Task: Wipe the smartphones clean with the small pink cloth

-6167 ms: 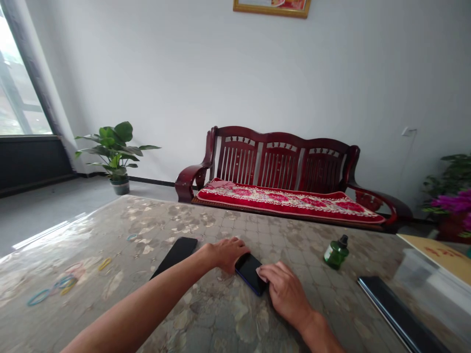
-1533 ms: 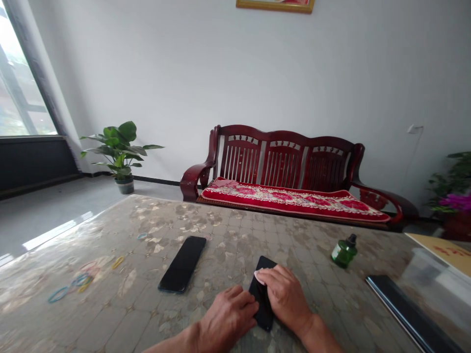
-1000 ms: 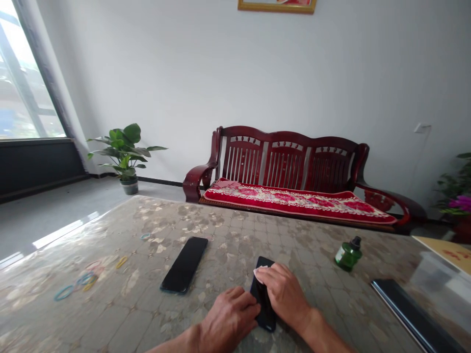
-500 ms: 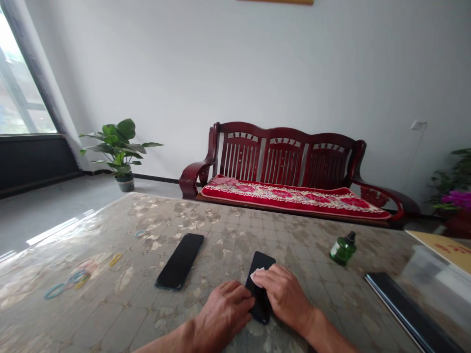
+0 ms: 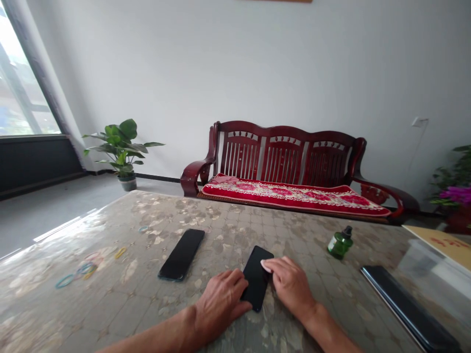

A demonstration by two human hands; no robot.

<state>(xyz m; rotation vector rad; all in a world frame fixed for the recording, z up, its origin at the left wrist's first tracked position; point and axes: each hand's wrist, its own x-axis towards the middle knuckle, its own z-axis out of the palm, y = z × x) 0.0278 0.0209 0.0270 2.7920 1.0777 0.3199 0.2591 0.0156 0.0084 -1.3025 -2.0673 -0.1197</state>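
Note:
A black smartphone (image 5: 256,282) lies flat on the patterned tablecloth in front of me. My left hand (image 5: 224,301) grips its left side, fingers along the edge and thumb by the bottom corner. Over the phone's upper right part, my right hand (image 5: 292,284) pinches a small white wipe (image 5: 265,265) against the screen. Most of the wipe is hidden under the fingers. To the left, a second black smartphone (image 5: 182,255) rests by itself on the table. A green bottle with a black top (image 5: 340,243) stands beyond my right hand.
Colourful bands (image 5: 85,268) lie at the left of the tablecloth (image 5: 147,314). On the right are a long dark case (image 5: 408,306) and a clear box (image 5: 434,274) with a yellowish sheet (image 5: 441,242). A wooden bench (image 5: 281,157) stands behind the table.
My right hand has slid the wipe toward the phone's right edge, uncovering more of the screen. My left hand stays at the left side, its thumb now lower. The view has shifted slightly.

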